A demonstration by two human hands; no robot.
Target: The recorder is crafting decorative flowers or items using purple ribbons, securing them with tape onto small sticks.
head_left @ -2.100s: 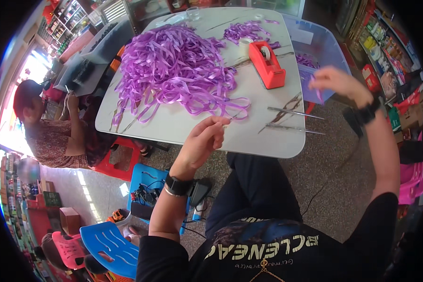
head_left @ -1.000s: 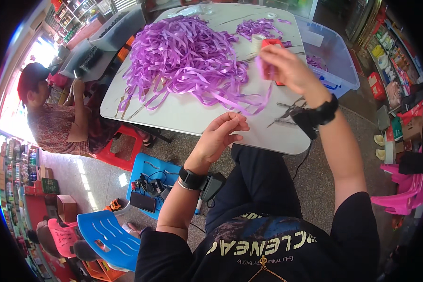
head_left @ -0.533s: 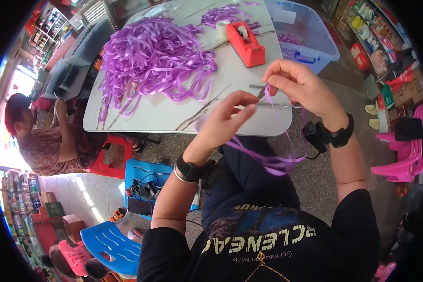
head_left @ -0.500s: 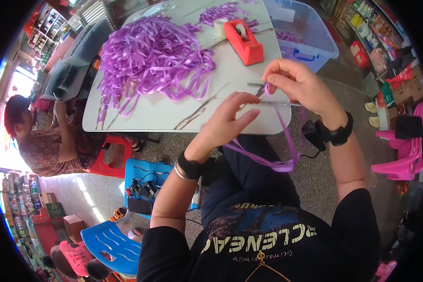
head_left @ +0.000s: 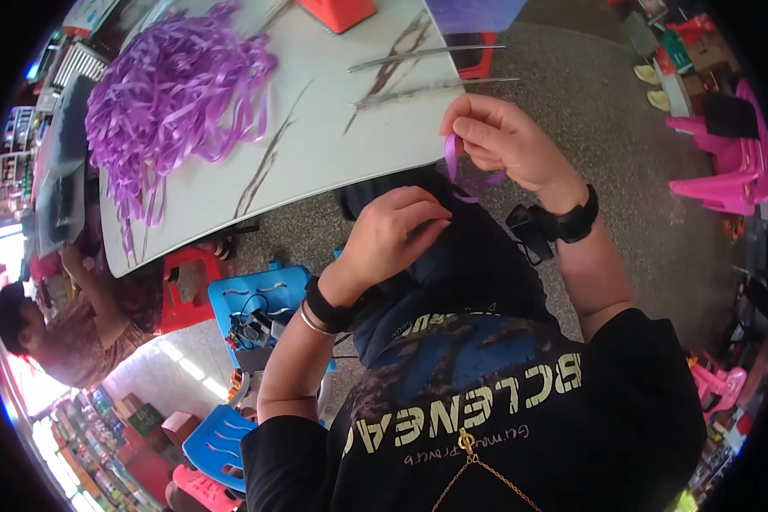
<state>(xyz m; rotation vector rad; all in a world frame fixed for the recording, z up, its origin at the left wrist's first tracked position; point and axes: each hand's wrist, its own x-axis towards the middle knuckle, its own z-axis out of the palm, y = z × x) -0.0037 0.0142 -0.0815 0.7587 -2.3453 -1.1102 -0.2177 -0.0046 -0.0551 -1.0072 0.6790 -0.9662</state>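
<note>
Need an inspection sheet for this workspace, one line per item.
Surface: white marbled table, dark streaks across it.
Working items: heap of purple ribbon on the table's left; one purple strip hanging by the near right corner.
Clutter: two thin metal rods overhanging the right edge; red block-shaped object, partly out of frame.
Hands: right hand pinches the strip; left hand curled close by, grip unclear.
Cables: dark cords among gear on a blue stool.
Surroundings: seated person at left, red stool, pink chair at right.
</note>
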